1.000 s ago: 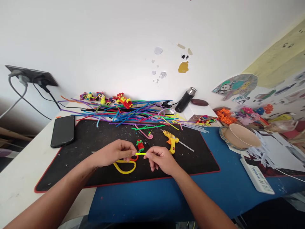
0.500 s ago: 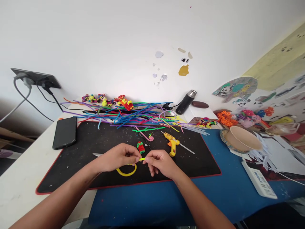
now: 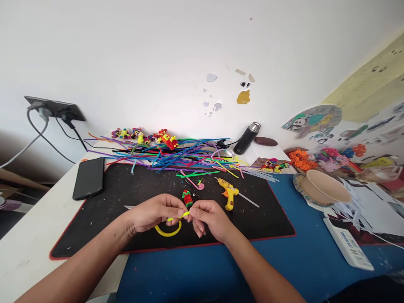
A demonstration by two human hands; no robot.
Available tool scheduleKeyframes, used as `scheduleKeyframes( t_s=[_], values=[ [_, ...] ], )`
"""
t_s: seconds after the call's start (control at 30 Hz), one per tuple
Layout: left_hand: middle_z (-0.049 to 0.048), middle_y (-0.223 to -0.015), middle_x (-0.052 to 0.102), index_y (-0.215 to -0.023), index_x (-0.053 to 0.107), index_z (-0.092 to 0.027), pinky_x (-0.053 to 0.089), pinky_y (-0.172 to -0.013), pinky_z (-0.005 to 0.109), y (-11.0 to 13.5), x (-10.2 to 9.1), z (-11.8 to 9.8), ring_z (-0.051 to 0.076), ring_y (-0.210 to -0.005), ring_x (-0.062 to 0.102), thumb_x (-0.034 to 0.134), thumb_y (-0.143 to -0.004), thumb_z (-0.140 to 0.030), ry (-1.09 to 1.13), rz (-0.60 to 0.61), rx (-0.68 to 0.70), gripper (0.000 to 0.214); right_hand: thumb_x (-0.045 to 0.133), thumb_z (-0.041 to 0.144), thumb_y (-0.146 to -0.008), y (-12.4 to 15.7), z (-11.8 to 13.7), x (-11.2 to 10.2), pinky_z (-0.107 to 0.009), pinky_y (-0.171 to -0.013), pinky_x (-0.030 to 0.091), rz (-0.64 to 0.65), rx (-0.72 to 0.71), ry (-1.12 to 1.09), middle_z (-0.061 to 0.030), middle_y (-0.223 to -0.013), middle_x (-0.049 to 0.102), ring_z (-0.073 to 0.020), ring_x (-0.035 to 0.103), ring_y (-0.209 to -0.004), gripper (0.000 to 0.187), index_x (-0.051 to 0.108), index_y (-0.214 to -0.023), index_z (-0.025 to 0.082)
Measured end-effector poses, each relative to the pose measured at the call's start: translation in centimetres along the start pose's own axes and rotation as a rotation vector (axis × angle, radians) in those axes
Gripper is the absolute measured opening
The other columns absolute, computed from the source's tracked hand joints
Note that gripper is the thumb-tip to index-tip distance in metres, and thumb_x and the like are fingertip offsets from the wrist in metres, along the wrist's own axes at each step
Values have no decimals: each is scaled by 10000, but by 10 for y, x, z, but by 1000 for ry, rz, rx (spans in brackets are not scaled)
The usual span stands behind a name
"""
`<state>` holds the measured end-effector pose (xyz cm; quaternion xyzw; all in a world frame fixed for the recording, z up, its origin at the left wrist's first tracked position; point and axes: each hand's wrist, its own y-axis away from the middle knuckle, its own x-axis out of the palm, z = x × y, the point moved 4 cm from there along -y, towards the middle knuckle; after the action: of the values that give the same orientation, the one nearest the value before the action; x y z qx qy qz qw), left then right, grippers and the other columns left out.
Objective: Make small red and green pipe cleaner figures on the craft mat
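Between my two hands is a short yellow-green pipe cleaner (image 3: 185, 214), pinched from both sides. My left hand (image 3: 160, 212) has its thumb and fingers closed on the left part, and my right hand (image 3: 208, 216) grips the right end. Below my left hand lie scissors with yellow handles (image 3: 168, 234); one blade tip pokes out left of the wrist, and the rest is covered. Just beyond the fingertips sits a small red and green pipe-cleaner piece (image 3: 187, 198). A pink pipe cleaner with a coiled end (image 3: 199, 186) lies farther back on the black mat (image 3: 252, 223).
A yellow glue gun (image 3: 229, 193) lies right of my hands. Loose pipe cleaners (image 3: 176, 155) and small figures (image 3: 167, 139) line the wall. A phone (image 3: 89, 178) is at left; a black flask (image 3: 248, 138), a bowl (image 3: 328, 187) and a white device (image 3: 347, 242) are at right.
More of the yellow-green pipe cleaner now shows, lying across my left fingers. My left thumb has shifted along it. The whole view has moved slightly.
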<state>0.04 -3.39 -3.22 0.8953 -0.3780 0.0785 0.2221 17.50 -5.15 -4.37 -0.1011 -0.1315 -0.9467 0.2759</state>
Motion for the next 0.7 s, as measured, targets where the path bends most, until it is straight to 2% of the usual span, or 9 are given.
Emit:
scheduleKeyframes(
  t_s=[0.07, 0.2, 0.37, 0.5, 0.7],
  values=[
    [12, -657, 600, -893, 813, -128, 340, -607, 256, 0, 0, 0, 116, -607, 430, 801, -786, -501, -9, -37, 23, 389, 726, 483, -905, 0, -1, -1, -229, -417, 319, -28, -7, -62, 87, -423, 456, -97, 475, -359, 353, 706, -770, 157],
    [39, -786, 720, -938, 806, -152, 420, -689, 253, 3, 1, 0, 148, -704, 564, 820, -788, -505, -181, -45, 18, 384, 744, 478, -884, 2, -4, -4, -232, -416, 312, -83, 2, -64, 89, -403, 433, -90, 452, -342, 362, 695, -726, 156],
    [30, -765, 730, -857, 799, -151, 422, -667, 232, 11, 2, -6, 135, -681, 567, 763, -857, -507, -309, -53, 32, 358, 757, 467, -872, 4, -5, -7, -219, -399, 291, -119, 7, -106, 101, -379, 395, -83, 432, -324, 363, 678, -702, 156],
    [35, -744, 731, -915, 818, -152, 463, -685, 239, 11, 0, -5, 138, -681, 592, 801, -830, -483, -169, -61, 88, 342, 779, 453, -852, 3, -6, -3, -207, -371, 274, -96, 15, -205, 105, -368, 382, -75, 401, -304, 358, 681, -696, 146],
    [47, -661, 719, -880, 833, -145, 459, -617, 230, 3, -2, 8, 119, -584, 579, 863, -763, -513, 15, -72, 103, 387, 797, 451, -846, 3, -6, 2, -193, -350, 269, -57, 10, -314, 102, -371, 396, -67, 392, -293, 356, 689, -710, 141]
  ],
)
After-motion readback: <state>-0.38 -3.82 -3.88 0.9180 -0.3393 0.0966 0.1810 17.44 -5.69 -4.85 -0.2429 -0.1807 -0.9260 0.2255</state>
